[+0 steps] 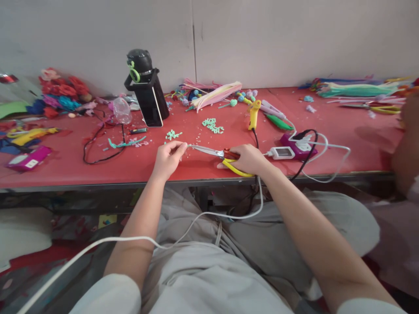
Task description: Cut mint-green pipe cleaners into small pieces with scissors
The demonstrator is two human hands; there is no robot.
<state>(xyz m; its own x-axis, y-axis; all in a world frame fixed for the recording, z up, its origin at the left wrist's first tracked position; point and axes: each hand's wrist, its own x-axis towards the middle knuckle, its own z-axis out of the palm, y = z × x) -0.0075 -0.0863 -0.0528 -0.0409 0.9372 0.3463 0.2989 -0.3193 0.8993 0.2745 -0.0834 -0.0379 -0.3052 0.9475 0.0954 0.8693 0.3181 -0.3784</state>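
My right hand (pixel 247 159) grips scissors (pixel 209 151) with one red and one yellow handle. Their blades point left and end close to the fingertips of my left hand (pixel 169 158). That hand is closed in a pinch; what it holds is too small to make out. Just beyond the blades lies a loose pile of small mint-green pieces (pixel 212 125). A smaller pile of similar green pieces (pixel 173 134) sits behind my left hand. Tiny pale scraps dot the red table (pixel 193 170) around the blades.
A phone (pixel 151 107) leans against a black bottle (pixel 140 61). On the right are a yellow glue gun (pixel 254 114) and a purple power strip (pixel 296 147). Bundles of pipe cleaners (pixel 218 95) lie at the back. A white cable (pixel 209 213) crosses my lap. Another person's arm (pixel 406 135) is far right.
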